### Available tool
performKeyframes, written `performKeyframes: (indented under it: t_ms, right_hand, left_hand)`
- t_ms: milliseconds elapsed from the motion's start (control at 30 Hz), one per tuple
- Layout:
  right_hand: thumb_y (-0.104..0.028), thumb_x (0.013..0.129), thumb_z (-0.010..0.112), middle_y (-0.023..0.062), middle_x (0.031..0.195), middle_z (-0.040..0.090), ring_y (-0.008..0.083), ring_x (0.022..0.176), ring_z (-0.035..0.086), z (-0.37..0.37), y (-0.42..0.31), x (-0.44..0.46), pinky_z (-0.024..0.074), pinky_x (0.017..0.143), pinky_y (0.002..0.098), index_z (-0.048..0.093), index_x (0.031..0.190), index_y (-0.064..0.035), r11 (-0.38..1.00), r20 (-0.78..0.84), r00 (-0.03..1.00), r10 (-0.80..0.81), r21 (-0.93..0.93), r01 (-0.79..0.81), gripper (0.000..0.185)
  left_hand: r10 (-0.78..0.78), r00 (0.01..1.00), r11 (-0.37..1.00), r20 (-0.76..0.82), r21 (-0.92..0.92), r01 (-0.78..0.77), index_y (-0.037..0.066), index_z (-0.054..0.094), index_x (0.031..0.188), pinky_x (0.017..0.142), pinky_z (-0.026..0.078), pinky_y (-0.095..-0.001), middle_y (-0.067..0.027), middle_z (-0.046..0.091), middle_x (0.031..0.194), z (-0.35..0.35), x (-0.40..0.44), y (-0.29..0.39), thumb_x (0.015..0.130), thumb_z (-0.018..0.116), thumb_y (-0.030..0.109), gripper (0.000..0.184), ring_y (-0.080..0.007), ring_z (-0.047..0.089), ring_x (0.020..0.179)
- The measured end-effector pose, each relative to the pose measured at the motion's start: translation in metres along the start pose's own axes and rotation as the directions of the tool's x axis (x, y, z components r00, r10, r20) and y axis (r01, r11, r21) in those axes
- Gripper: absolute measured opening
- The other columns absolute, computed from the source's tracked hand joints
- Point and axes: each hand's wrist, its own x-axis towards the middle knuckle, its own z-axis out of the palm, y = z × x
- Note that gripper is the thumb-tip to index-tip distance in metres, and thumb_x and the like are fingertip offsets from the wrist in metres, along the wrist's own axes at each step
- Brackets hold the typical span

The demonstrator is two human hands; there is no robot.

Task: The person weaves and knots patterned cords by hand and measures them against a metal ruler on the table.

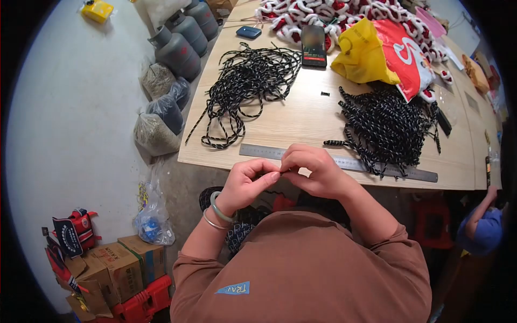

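Note:
Close together at the table's front edge, my left hand [250,183] and my right hand [312,168] pinch a small dark piece, probably cord, between their fingertips. Much of it is hidden by the fingers. A metal ruler [398,171] lies along the front of the table, partly behind my right hand. Loose black cords with light flecks [245,81] are heaped at the table's left. A denser pile of knotted black cords [385,126] lies to the right, over part of the ruler. A small black piece [325,93] rests between the two piles.
A phone [314,47], a dark blue case [249,32] and a yellow and red bag [366,51] lie farther back, near red and white fluffy items [350,11]. Gas cylinders [180,54] stand left of the table [215,157]. Another person [482,229] is at far right.

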Motion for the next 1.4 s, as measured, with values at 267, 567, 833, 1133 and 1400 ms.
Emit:
performKeyframes:
  t_ms: [267, 567, 833, 1133, 1400]
  right_hand:
    - [0.003, 0.069, 0.066, 0.0026, 0.069, 0.049, 0.0123, 0.063, 0.048, -0.017, 0.001, 0.004, 0.0398, 0.055, 0.0284, 0.050, 0.073, -0.0023, 0.965, 0.093, 0.996, 0.008, 0.259, -0.032, 0.017]
    - [0.001, 0.072, 0.069, 0.0052, 0.067, 0.049, 0.0177, 0.059, 0.050, 0.004, -0.003, 0.002, 0.0411, 0.054, 0.0313, 0.053, 0.079, -0.0038, 0.998, -0.062, 0.998, 0.033, 0.063, -0.029, 0.019]
    - [0.003, 0.072, 0.064, 0.0101, 0.064, 0.051, 0.0240, 0.057, 0.050, 0.001, -0.010, -0.002, 0.0412, 0.054, 0.0331, 0.050, 0.070, -0.0029, 0.997, 0.171, 0.985, -0.010, 0.083, -0.004, 0.015]
    - [-0.007, 0.078, 0.076, 0.0009, 0.085, 0.060, 0.0087, 0.083, 0.057, -0.005, 0.013, -0.018, 0.0469, 0.070, 0.0258, 0.056, 0.091, -0.0048, 0.652, 0.303, 0.871, 0.387, 0.578, -0.490, 0.024]
    - [-0.012, 0.091, 0.065, -0.0023, 0.075, 0.054, 0.0058, 0.063, 0.048, 0.044, 0.010, -0.032, 0.0383, 0.055, 0.0215, 0.056, 0.113, -0.0045, 0.319, 0.254, 0.750, 0.611, 0.788, -0.527, 0.024]
  left_hand:
    - [0.037, 0.999, 0.992, 0.023, 0.118, -0.040, -0.001, 0.064, 0.090, 0.058, 0.038, -0.0157, 0.0037, 0.060, 0.080, -0.011, -0.010, 0.013, 0.089, 0.067, 0.005, 0.007, 0.0000, 0.047, 0.065]
    - [-0.035, 0.999, 0.999, -0.033, -0.003, 0.035, 0.000, 0.062, 0.091, 0.055, 0.032, -0.0132, 0.0053, 0.058, 0.078, -0.015, -0.005, 0.004, 0.090, 0.067, 0.008, 0.010, 0.0025, 0.043, 0.062]
    - [-0.152, 0.976, 0.988, 0.157, 0.007, 0.153, 0.003, 0.059, 0.074, 0.052, 0.029, -0.0197, 0.0060, 0.052, 0.069, -0.016, -0.009, 0.011, 0.088, 0.068, 0.008, 0.017, -0.0010, 0.038, 0.061]
    - [-0.083, 0.988, 0.987, 0.127, -0.124, 0.099, 0.002, 0.060, 0.086, 0.066, 0.040, -0.0194, -0.0005, 0.058, 0.079, -0.007, -0.016, -0.003, 0.093, 0.062, 0.009, 0.010, -0.0063, 0.051, 0.071]
    - [0.248, 0.898, 0.943, -0.364, -0.122, -0.310, -0.001, 0.059, 0.103, 0.079, 0.051, -0.0269, -0.0105, 0.067, 0.093, 0.007, 0.004, -0.028, 0.098, 0.057, 0.012, 0.015, -0.0151, 0.064, 0.083]
